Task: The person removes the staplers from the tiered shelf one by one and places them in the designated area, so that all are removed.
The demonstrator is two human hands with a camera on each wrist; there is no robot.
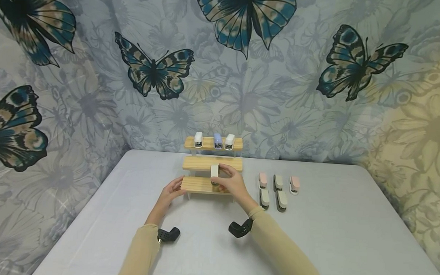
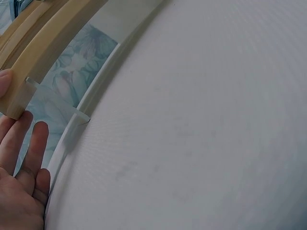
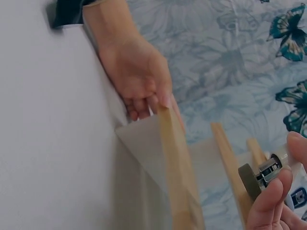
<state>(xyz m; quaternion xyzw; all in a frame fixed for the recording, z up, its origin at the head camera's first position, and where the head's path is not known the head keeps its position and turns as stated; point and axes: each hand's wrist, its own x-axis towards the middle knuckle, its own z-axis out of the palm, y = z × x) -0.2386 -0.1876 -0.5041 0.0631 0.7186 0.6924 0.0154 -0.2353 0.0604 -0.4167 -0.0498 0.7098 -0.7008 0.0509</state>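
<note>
A three-step wooden display stand [image 1: 197, 184] with clear supports stands on the table. My left hand [image 1: 168, 194] grips the left end of its lowest shelf, thumb on the plank [image 2: 45, 45] and fingers around the end. A stapler [image 1: 214, 171] with a cream top and dark grey base is in my right hand [image 1: 236, 184], pinched between thumb and fingers above the lower shelves. In the right wrist view, the metal front of this stapler [image 3: 268, 168] shows, tilted, beside the shelf edges. Two white staplers [image 1: 198, 139] and a blue-violet stapler [image 1: 218, 140] sit on the top shelf.
Right of the stand, several staplers lie on the white table [image 1: 333, 234]: pink ones [image 1: 294, 184] and cream ones with grey bases [image 1: 281, 200]. A butterfly-patterned cloth [image 1: 243, 102] hangs behind the table. Each wrist carries a black camera [image 1: 240, 228].
</note>
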